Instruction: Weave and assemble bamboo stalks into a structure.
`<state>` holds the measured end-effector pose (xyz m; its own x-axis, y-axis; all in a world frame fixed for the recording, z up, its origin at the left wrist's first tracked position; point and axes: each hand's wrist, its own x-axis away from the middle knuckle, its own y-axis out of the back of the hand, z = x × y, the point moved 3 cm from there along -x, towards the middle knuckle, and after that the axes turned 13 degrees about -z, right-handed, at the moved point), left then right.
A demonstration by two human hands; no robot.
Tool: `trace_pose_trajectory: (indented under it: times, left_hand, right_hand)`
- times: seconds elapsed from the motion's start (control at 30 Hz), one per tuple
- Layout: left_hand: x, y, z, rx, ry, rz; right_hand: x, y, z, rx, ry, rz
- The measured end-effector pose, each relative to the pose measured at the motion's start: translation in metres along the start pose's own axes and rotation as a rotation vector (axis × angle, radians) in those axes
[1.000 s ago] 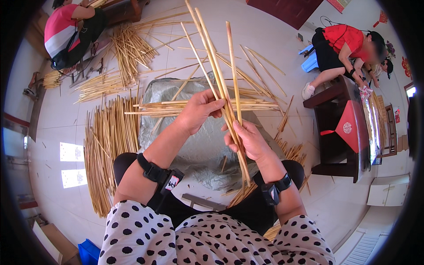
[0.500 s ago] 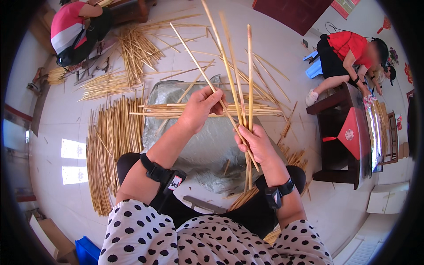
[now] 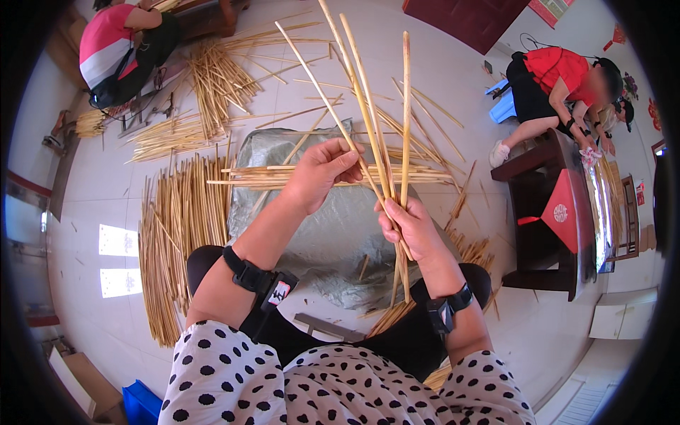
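Note:
My right hand (image 3: 409, 227) is closed around the lower part of several thin, pale wooden sticks (image 3: 406, 106), which fan upward. My left hand (image 3: 326, 173) pinches the leftmost stick (image 3: 309, 76) partway along; its lower end crosses the others at my right hand. Behind my hands, a small row of sticks (image 3: 265, 177) lies crosswise on a grey-green plastic sheet (image 3: 276, 237) that covers something in front of me. The sheet also reaches between my knees.
A large stack of sticks (image 3: 188, 241) lies on the floor to my left, with looser heaps (image 3: 219, 85) farther back. One person (image 3: 117, 42) sits at far left; another, in red (image 3: 556, 78), leans over a dark wooden table (image 3: 542, 262) at right. A blue stool (image 3: 503, 110) stands behind.
The leftmost stick has slid up a little through my hands. The tops of the fanned sticks have shifted, one of them leftward. Both my hands stay nearly in place.

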<state>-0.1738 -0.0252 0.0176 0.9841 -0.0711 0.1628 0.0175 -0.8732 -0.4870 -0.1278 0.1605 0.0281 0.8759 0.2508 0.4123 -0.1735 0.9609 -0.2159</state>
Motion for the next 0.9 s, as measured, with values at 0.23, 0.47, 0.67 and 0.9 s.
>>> trace_pose_trajectory:
  times: [0.23,0.47,0.67,0.9]
  left_hand:
    - [0.002,-0.004,0.003,0.045,-0.006,0.049]
    - [0.007,-0.013,0.001,0.103,-0.025,0.208]
    - [0.009,-0.018,0.007,0.127,0.019,0.273]
    - [0.01,-0.022,0.002,0.087,0.02,0.148]
  right_hand:
    - [0.0,0.0,-0.005,-0.025,-0.088,0.007]
    - [0.007,-0.013,-0.011,-0.014,-0.172,0.222]
    - [0.006,-0.023,-0.03,-0.014,-0.305,0.263]
    - [0.002,-0.024,-0.027,-0.017,-0.142,0.184]
